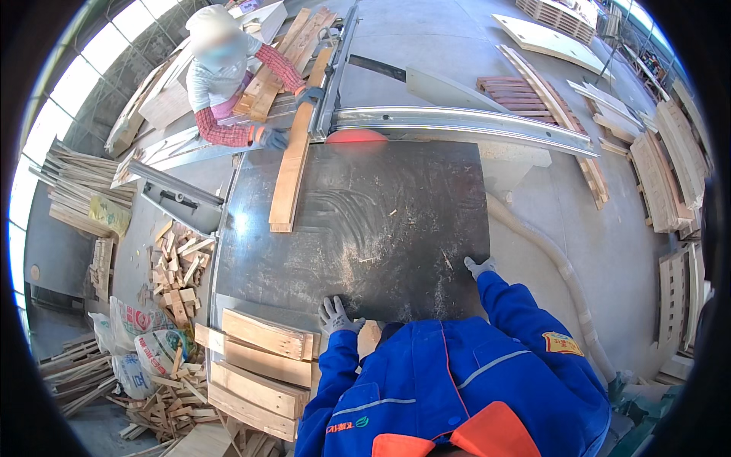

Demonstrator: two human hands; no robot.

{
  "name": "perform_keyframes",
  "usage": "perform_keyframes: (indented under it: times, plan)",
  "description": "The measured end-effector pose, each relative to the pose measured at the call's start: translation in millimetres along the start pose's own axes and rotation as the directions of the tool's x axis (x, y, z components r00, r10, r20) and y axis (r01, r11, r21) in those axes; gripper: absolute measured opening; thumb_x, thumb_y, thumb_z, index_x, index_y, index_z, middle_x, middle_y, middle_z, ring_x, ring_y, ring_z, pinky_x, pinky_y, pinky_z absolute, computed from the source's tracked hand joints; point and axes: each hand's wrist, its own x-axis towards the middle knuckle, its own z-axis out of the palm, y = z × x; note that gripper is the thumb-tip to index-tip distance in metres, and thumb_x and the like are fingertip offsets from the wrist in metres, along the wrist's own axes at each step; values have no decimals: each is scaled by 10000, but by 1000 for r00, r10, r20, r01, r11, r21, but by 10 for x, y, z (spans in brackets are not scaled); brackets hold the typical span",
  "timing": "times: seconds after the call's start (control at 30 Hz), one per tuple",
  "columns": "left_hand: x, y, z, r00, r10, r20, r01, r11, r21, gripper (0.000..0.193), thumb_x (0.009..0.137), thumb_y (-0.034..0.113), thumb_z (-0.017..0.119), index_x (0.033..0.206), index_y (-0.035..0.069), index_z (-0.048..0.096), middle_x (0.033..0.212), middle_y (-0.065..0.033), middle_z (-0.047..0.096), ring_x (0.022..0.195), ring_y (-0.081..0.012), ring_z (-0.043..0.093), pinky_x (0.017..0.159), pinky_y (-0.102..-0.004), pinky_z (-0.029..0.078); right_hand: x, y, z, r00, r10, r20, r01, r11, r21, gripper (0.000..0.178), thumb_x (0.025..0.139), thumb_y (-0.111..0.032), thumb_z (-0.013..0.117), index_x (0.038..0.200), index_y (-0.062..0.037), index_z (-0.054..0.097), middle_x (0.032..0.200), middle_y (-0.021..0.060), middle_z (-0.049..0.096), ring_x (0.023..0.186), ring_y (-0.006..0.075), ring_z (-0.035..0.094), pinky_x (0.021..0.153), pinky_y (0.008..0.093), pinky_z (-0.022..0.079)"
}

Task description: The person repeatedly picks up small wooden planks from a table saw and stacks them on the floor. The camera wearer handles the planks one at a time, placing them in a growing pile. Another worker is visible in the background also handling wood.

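My left hand (336, 314), in a grey glove, rests at the near edge of a dark sawdust-strewn saw table (411, 206). Its fingers are spread and it holds nothing. At the table's right edge lies my right hand (480, 266), also gloved, with fingers stretched out over the corner and nothing in them. Beside my left hand, several cut wooden boards (266, 362) are stacked in rows. Across the table a co-worker in red checked sleeves has both gloved hands at a long wooden plank (293, 179), whose near end juts over the tabletop.
A red round guard (356, 136) stands at the table's far edge, by a metal rail (457, 122). Wood offcuts (179, 266) and filled sacks (145, 335) lie on the left floor. A hose (552, 251) curves along the right. Boards and pallets (674, 167) stand further right.
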Motion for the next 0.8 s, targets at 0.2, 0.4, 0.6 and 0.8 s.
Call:
perform_keyframes:
  times: [0.2,0.4,0.6,0.8]
  plan:
    - [29,17,83,998,14,-54,-15,1000,-21,1133,669,583,806,1566,186,238,1631,-139,154,1507,-392,98,1191,-551,169,47,8,11,999,-19,-37,19,1000,-5,1065,677,-537,865,1428,45,384,1379,270,525,1267,407,526,1079,441,423]
    - [15,-38,83,998,26,-64,-27,1000,-15,1136,666,582,805,1566,175,243,1629,-148,152,1500,-396,109,1186,-553,173,-132,-70,-70,999,-42,6,42,997,60,1072,684,-539,859,1440,46,373,1390,272,515,1278,411,515,1094,439,408]
    - [5,-27,36,998,40,-56,-40,999,7,1141,670,580,799,1572,173,231,1629,-154,152,1498,-400,117,1188,-550,167,-438,-260,-308,997,-46,65,38,991,127,1055,709,-538,840,1454,39,364,1425,272,481,1314,412,479,1110,445,390]
    - [58,-18,-1,996,9,-86,-11,1000,-28,1102,658,544,792,1552,163,273,1602,-166,225,1474,-406,189,1177,-540,225,-342,-33,-104,989,-122,-79,119,992,-39,1052,769,-668,699,1479,21,342,1483,277,412,1348,422,443,1113,468,375]
